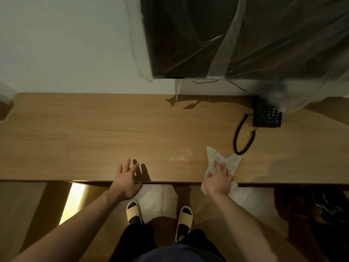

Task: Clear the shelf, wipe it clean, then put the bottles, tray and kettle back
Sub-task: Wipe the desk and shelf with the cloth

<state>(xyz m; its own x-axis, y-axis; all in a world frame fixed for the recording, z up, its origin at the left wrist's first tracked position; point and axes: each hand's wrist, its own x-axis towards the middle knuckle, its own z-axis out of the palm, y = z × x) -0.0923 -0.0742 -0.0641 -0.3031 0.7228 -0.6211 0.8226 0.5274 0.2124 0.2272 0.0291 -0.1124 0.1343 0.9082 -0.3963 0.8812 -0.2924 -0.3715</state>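
Observation:
A long wooden shelf runs across the view, its top bare of bottles, tray and kettle. My right hand presses a white crumpled cloth onto the shelf near its front edge, fingers curled over the cloth. A pale damp or dusty patch lies just left of the cloth. My left hand hovers at the front edge with fingers spread and holds nothing.
A black desk telephone with a coiled cord sits at the right rear of the shelf. Above it a dark screen wrapped in clear plastic hangs on the white wall. Dark items sit low at the right.

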